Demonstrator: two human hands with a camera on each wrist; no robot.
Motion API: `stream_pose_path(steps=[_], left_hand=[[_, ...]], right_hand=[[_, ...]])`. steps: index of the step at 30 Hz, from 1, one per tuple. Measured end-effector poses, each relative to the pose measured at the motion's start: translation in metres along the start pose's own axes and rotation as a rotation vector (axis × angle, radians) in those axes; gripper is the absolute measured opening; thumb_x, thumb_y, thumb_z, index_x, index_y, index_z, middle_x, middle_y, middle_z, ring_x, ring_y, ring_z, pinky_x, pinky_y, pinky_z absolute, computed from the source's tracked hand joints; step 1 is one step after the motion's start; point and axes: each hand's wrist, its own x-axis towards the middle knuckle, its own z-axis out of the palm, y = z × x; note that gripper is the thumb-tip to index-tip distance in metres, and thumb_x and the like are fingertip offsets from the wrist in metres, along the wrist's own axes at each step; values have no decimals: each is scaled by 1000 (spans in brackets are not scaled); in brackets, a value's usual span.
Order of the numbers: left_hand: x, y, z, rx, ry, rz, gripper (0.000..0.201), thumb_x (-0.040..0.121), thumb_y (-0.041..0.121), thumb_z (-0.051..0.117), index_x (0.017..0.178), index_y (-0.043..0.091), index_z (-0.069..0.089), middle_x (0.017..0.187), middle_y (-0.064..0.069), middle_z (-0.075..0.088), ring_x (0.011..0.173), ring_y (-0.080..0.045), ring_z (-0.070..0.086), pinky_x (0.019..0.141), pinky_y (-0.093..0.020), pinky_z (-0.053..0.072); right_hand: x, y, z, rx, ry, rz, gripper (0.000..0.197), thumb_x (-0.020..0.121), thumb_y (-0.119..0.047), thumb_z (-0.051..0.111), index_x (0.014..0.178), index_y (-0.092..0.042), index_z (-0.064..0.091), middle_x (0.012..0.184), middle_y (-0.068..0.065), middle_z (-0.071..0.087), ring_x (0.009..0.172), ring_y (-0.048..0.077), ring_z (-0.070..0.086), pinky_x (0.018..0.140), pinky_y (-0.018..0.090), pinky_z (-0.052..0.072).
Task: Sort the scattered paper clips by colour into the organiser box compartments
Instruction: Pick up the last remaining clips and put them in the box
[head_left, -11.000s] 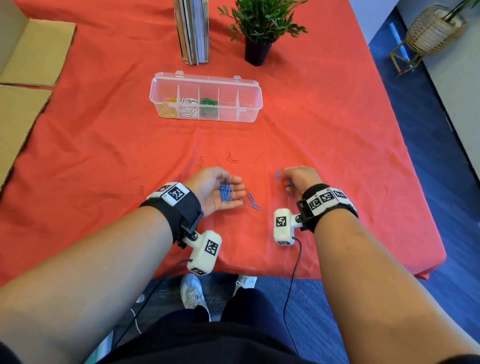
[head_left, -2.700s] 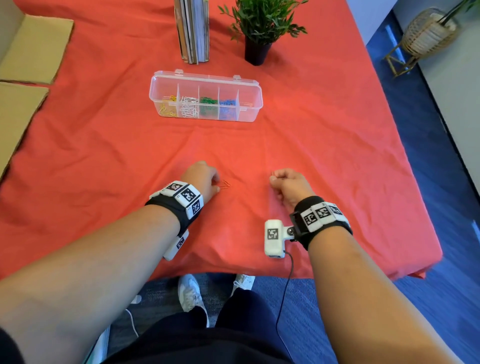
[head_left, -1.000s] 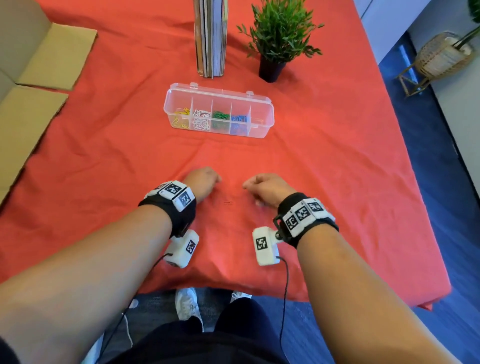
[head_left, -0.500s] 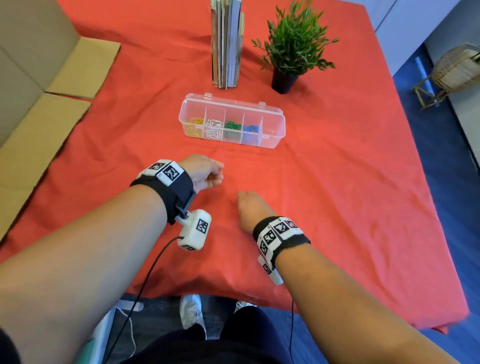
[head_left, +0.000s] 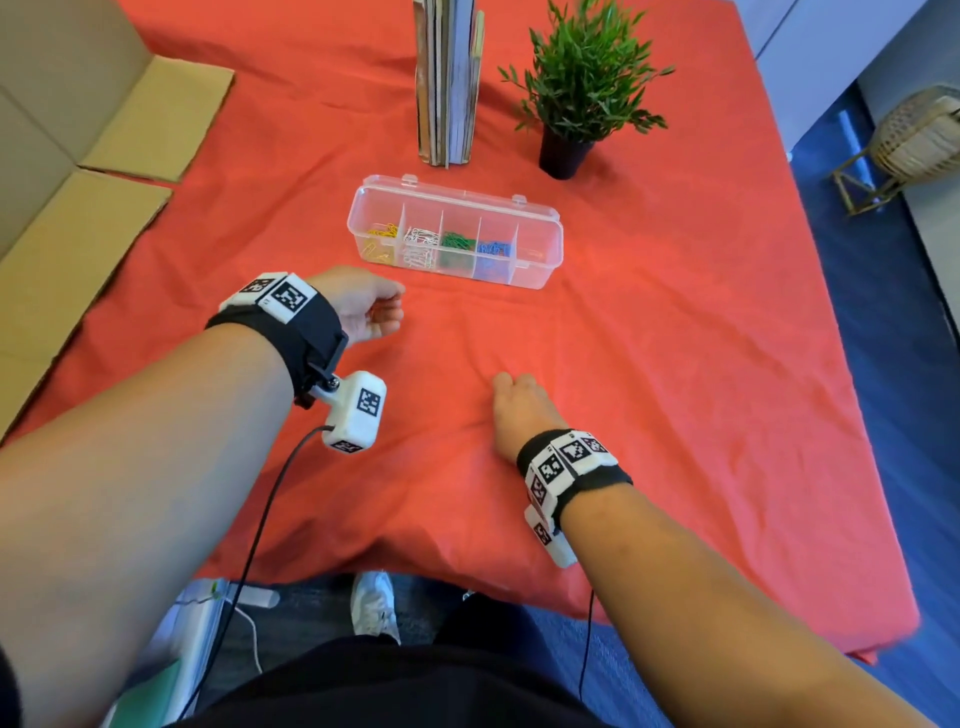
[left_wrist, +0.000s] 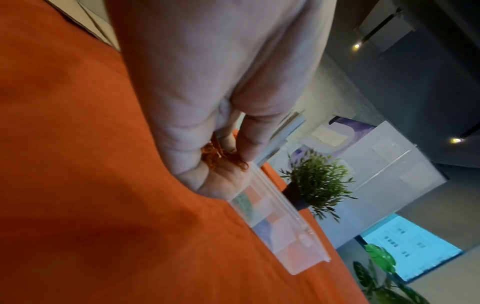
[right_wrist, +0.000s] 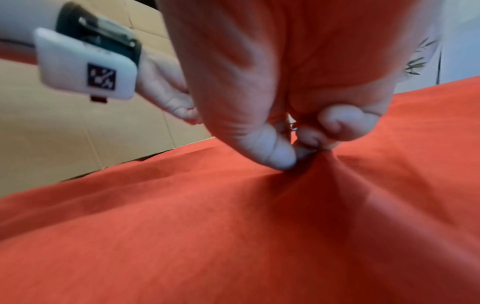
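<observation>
The clear organiser box (head_left: 551, 221) lies mid-table on the red cloth, lid open. It holds yellow clips (head_left: 382, 241), white clips (head_left: 421, 244), green clips (head_left: 457, 245) and blue clips (head_left: 493, 254) in separate compartments. My left hand (head_left: 384, 317) hovers just left of the box's near corner. In the left wrist view that hand (left_wrist: 228, 164) has its fingers curled round a bunch of red clips (left_wrist: 215, 154), with the box (left_wrist: 280, 216) right beyond. My right hand (head_left: 511, 387) is knuckles-up on the cloth nearer me. Its thumb and forefinger (right_wrist: 296, 156) pinch at the bunched cloth, with a thin bit of wire showing between them.
Upright books (head_left: 449, 78) and a potted plant (head_left: 582, 88) stand behind the box. Flattened cardboard (head_left: 78, 156) covers the table's left side. A wicker basket (head_left: 919, 140) sits on the floor at the far right. The cloth's front edge (head_left: 467, 577) hangs near my legs.
Over the last second my left hand lifted off the cloth and went forward to the box with the red clips. My right hand drew back toward me and pinches at the cloth.
</observation>
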Motion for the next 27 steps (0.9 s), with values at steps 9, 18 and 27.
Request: stream_pose_path(steps=[9,18,27], left_hand=[[-7,-47,-56,-29,73,-65,28,94,-3,34,79,14,51,75,-2,46,66,-11,50,65,-22,49],[-18,-39,-80,-32,120,-23,29,94,-2,36,77,16,50,73,-3,47,64,-10,51,45,-15,51],[-24,16,-35,-51,-48,111,22,92,-4,41,82,12,54,72,-4,50,63,-11,52,52,-17,54]], right_hand=[[2,-11,-2,-12,-36,133,38,88,-8,40,125,-1,43,128,25,48,117,41,52,98,42,43],[14,31,-71,1495,79,412,17,87,0,43,78,-11,52,67,5,42,53,12,48,41,16,39],[34,51,-136,2040,286,312,24,85,10,29,90,1,51,83,12,48,66,15,52,53,20,50]])
